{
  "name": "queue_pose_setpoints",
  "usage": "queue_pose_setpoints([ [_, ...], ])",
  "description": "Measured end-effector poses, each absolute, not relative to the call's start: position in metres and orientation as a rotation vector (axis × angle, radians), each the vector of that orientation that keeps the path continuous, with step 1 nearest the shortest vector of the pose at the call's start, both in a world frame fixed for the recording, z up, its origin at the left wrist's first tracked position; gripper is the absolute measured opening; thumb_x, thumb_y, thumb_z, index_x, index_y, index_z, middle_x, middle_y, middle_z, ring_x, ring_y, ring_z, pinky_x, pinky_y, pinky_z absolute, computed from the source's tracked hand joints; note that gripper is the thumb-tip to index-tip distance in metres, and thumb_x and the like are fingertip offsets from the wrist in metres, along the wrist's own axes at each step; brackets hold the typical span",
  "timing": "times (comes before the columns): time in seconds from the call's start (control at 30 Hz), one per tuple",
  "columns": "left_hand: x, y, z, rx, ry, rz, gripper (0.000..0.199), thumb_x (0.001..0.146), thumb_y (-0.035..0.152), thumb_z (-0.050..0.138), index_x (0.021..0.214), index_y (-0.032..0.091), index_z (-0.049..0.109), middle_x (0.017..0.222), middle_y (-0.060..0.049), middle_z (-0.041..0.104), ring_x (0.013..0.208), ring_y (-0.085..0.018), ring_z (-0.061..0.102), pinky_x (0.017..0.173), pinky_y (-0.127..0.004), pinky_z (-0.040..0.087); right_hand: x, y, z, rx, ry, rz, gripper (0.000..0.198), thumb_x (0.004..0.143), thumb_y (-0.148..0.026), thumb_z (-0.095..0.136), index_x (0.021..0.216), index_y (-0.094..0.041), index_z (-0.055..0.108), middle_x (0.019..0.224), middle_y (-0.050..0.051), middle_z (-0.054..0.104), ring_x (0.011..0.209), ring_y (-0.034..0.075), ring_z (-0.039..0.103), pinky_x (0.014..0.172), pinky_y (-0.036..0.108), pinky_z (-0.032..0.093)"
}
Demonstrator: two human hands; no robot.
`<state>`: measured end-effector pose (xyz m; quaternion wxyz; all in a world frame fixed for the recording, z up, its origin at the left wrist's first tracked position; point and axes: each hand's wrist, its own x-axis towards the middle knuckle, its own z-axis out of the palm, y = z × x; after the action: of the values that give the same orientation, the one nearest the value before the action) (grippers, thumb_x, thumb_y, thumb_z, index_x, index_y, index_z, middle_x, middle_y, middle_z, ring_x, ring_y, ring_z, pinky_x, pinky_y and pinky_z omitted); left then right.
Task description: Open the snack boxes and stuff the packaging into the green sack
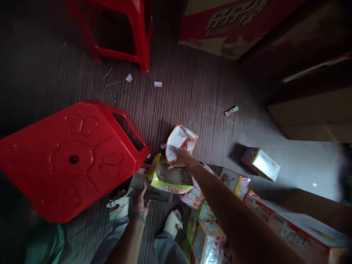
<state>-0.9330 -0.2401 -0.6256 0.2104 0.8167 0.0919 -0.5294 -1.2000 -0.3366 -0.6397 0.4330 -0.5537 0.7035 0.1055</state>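
Note:
My right hand [181, 157] reaches forward and grips a red-and-white snack packet [178, 141] by its lower edge, just above a yellow-green open bag [169, 178]. My left hand [140, 203], with a green band on its wrist, holds the near edge of that bag, which lies on the floor in front of my feet in white slippers [173, 223]. More pink and yellow packets [233, 181] lie to the right of the bag, under my right forearm.
A red plastic stool [68, 157] stands close at the left; a second red stool [132, 33] at the back. Cardboard cartons [228, 25] line the back right. A small box [261, 163] and another carton [302, 227] sit at the right. Paper scraps litter the floor.

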Motion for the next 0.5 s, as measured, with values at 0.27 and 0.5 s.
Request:
queue_pose_setpoints([
  [0.27,-0.919,-0.251,-0.632,2.305,0.04,-1.506,0.059,0.072,0.026,0.086,0.123,0.038,0.059,0.141,0.005,0.059,0.135,-0.023,0.048,0.102,-0.041,0.043,-1.237,-0.325,-0.617,-1.195,1.993,-0.075,0.081,0.092,-0.052,0.063,0.159,-0.014,0.035,0.137,0.016,0.061,0.125,0.03,0.059,0.106,0.042,0.047],
  [0.5,-0.913,-0.236,-0.636,2.095,0.021,-1.702,0.077,0.059,0.049,0.093,0.123,0.035,0.052,0.134,0.0,0.061,0.119,-0.022,0.059,0.095,-0.039,0.049,-1.227,-0.267,-0.596,-1.175,1.421,0.01,0.1,0.075,-0.047,0.079,0.16,-0.014,0.037,0.134,0.015,0.065,0.118,0.035,0.065,0.108,0.046,0.049],
])
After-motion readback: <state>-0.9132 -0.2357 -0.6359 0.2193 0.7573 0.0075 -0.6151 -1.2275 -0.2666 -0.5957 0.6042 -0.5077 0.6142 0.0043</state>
